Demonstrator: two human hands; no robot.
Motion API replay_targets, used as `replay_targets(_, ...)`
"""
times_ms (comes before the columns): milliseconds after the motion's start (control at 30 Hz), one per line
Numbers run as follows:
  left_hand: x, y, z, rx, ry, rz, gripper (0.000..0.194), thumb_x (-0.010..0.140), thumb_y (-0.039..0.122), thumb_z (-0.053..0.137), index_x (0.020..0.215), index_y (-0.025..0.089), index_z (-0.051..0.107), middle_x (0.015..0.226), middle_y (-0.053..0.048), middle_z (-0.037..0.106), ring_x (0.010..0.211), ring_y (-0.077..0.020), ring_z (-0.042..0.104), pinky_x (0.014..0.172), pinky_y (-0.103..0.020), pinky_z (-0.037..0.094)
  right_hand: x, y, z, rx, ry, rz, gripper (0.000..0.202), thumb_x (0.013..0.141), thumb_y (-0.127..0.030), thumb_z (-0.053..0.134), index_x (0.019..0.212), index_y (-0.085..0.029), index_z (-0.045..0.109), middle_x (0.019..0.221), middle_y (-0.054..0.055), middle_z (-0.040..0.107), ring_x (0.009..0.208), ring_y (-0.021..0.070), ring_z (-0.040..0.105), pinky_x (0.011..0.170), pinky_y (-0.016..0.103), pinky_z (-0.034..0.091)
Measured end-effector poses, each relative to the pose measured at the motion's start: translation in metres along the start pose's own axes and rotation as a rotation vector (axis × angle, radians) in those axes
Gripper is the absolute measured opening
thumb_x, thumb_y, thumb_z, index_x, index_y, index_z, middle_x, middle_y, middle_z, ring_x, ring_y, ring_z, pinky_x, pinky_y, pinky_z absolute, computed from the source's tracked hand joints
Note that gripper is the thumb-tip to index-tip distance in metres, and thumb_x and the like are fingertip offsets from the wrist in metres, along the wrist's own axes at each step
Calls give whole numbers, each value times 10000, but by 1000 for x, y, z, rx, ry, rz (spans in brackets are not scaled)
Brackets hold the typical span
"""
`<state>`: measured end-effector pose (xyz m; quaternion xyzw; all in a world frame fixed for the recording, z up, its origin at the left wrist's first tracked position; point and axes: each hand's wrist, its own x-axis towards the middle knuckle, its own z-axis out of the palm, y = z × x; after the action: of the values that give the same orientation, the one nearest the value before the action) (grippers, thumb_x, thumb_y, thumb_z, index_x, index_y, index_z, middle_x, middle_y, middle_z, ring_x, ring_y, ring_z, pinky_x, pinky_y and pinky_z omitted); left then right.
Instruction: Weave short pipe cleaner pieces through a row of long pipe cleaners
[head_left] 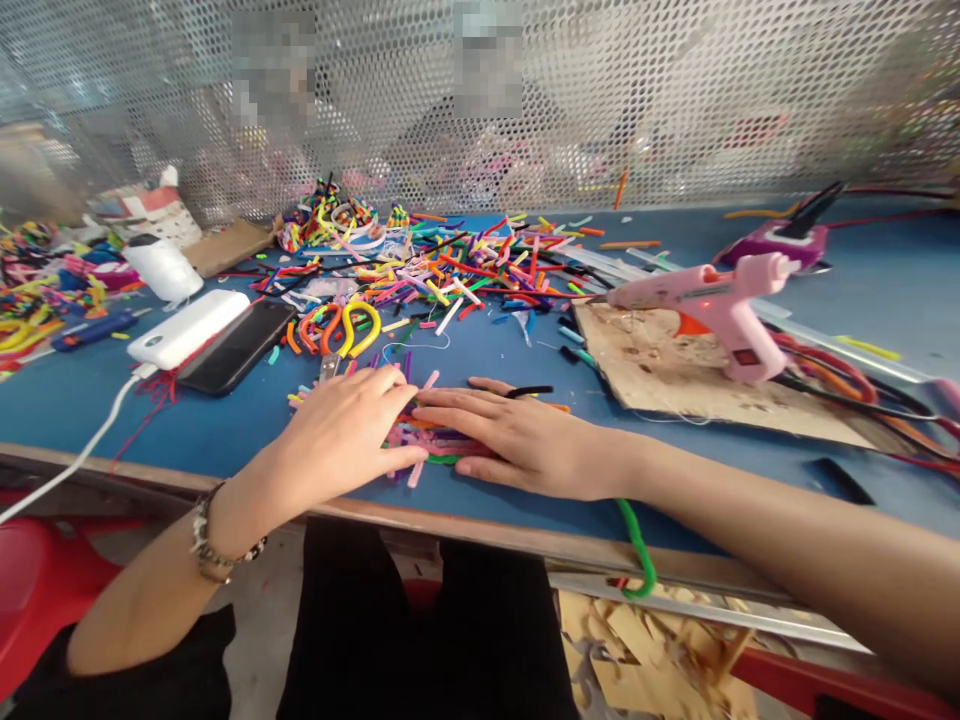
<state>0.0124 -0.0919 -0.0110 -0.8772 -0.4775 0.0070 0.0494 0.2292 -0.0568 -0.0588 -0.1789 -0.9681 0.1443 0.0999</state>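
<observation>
My left hand [349,430] rests palm down near the table's front edge, its thumb and fingers spread around a small heap of short fuzzy sticks [409,436], mostly pink and purple. From the right, my right hand [525,435] lies flat over the other side of the same heap, fingers stretched out and tips meeting my left hand. Neither hand is wrapped round anything. A black stick [531,391] pokes out beyond my right hand. Scissors with yellow and orange handles [341,330] lie just behind my left hand. What is under the palms is hidden.
A pink glue gun [712,300] stands on stained cardboard [645,375] at the right. Loose coloured pieces [457,265] cover the back. At left lie a black phone [238,348] and white power bank [189,330] with a cable. A green stick [637,550] hangs over the front edge.
</observation>
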Motion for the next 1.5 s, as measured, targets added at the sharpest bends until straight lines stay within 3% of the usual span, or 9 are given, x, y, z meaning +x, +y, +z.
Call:
replay_targets(233,8,-13,7,-130,-65,41,524,785,513,651,1187,182,587,1164,-81,583,1060,-248,580,901,-356,466,2,-5,2,56,230,113,549,844,-440,573,1268,-102,487,1257,156,527,1169,256,498,988,418,446)
replay_targets(600,12,-22,19,-222,-29,85,400,809,462,650,1075,167,599,1083,-69,584,1038,-229,574,898,-347,466,6,-15,2,-183,205,224,466,879,-454,513,1213,-137,582,1043,130,575,980,274,550,906,489,426)
replay_targets(800,4,-23,18,-185,-58,101,605,873,478,558,1375,176,405,1423,-128,409,1338,-262,348,1103,-402,305,6,-15,1,-153,188,183,515,900,-470,474,1273,-121,534,1098,140,562,1009,264,538,921,456,449)
replay_targets(900,1,-23,19,-140,-198,113,648,936,474,435,1479,210,199,1570,-70,148,1442,-233,124,1168,-442,154,1,-13,-11,-101,126,157,610,926,-523,385,1390,-127,402,1218,157,512,1128,270,496,968,456,438)
replay_targets(1033,0,-23,21,-128,-260,117,669,946,507,380,1494,263,82,1577,-18,54,1451,-208,78,1170,-478,102,-19,-10,-46,-162,16,125,561,971,-492,252,1417,-166,351,1308,155,483,1153,241,526,962,456,449)
replay_targets(1133,1,-23,21,-120,-279,100,659,940,532,374,1489,311,83,1577,-7,8,1452,-211,58,1167,-480,102,-30,-22,-71,-443,57,-26,536,981,-402,131,1142,-223,609,1309,123,519,1201,297,490,923,509,446)
replay_targets(1200,3,-22,20,-118,-277,86,661,924,570,379,1484,310,144,1578,-33,32,1449,-232,82,1162,-483,119,-25,-38,-75,-620,286,142,524,965,-484,211,1124,-187,612,1093,157,623,1022,296,583,863,502,472)
replay_targets(1333,6,-17,21,-114,-228,62,669,917,621,321,1461,235,267,1564,-102,151,1434,-245,169,1154,-453,178,8,-64,-50,-596,181,211,389,940,-422,420,1190,-165,573,1044,109,650,904,244,625,768,383,514)
replay_targets(1500,7,-12,22,-87,-202,31,763,873,655,384,1468,195,251,1558,-112,163,1438,-282,128,1156,-505,112,27,-52,-10,-592,-5,285,360,909,-271,525,1189,-50,566,1107,161,638,967,253,622,846,373,474)
